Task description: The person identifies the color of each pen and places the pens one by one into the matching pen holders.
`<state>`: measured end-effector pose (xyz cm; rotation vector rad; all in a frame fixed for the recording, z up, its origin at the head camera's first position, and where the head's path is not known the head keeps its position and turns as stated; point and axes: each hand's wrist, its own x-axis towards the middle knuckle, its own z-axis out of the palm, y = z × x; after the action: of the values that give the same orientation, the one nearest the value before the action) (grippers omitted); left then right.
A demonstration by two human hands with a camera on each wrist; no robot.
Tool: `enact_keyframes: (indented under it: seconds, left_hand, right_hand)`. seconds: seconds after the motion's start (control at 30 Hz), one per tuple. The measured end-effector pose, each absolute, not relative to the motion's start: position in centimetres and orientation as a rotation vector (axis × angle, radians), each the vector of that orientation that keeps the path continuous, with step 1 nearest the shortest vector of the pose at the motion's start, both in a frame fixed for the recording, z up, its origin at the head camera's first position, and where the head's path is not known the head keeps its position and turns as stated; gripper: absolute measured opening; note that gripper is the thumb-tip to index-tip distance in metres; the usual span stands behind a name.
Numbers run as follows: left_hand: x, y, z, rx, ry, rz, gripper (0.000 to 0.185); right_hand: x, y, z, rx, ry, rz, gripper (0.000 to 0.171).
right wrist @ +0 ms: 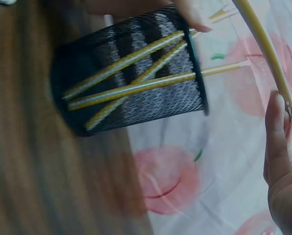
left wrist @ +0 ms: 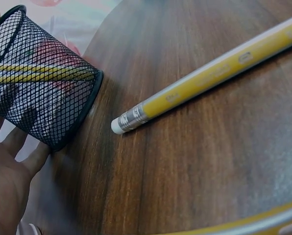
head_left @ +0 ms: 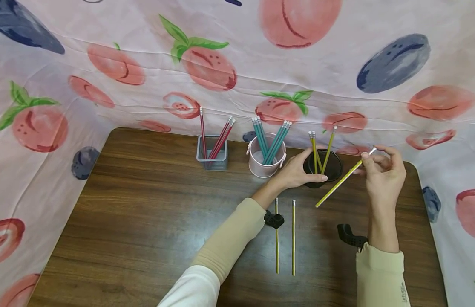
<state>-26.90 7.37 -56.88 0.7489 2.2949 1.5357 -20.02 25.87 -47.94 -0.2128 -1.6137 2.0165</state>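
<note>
My left hand grips a black mesh pencil cup, its thumb across the near side and its fingers reaching round the back. Three yellow pencils lean inside the cup, eraser ends up. To the right of it, my right hand pinches another yellow pencil close to the eraser. That pencil slants, its lower end pointing down and left, outside the cup. On the table below my left forearm lie two more yellow pencils, roughly parallel; one passes under the black wrist camera in the head view.
A pink bucket with several teal pencils stands left of the cup. Farther left is a clear square container holding several red pencils. Fruit-print cloth hangs behind the wooden table's back edge.
</note>
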Motion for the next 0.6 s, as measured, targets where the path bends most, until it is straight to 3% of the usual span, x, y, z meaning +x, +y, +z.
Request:
enact_keyframes:
  seconds: [0.6]
  left_hand:
    - [-26.9,7.5,-57.0,0.755,2.318,1.528,0.084]
  right_hand:
    - [-22.6,25.6,-46.5,-0.296,-1.537,1.976,0.028]
